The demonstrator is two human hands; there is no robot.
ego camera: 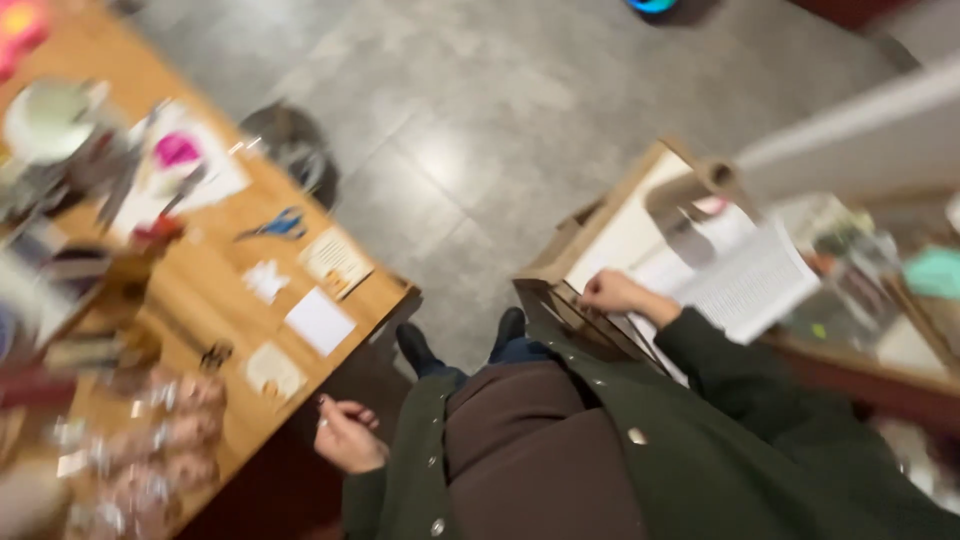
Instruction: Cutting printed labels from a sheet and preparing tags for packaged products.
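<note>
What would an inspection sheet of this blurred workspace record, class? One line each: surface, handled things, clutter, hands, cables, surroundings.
Surface: wooden table, crowded.
Handled things: wooden crate holding white printed sheets, touched by right hand.
Clutter: blue-handled scissors, small white paper cards, white bowl, clear wrapped packets.
Hands: left hand loosely curled beside table edge; whether it pinches anything, cannot tell.
Cables: nothing seen.
Surroundings: grey tiled floor.

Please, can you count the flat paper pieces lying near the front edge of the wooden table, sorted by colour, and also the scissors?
White paper pieces: 2, a plain card and a ragged scrap
Cream paper pieces: 2, one printed, one near the table edge
Blue-handled scissors: 1
Total: 5
The picture is blurred, so the clutter farther left is left out.
</note>
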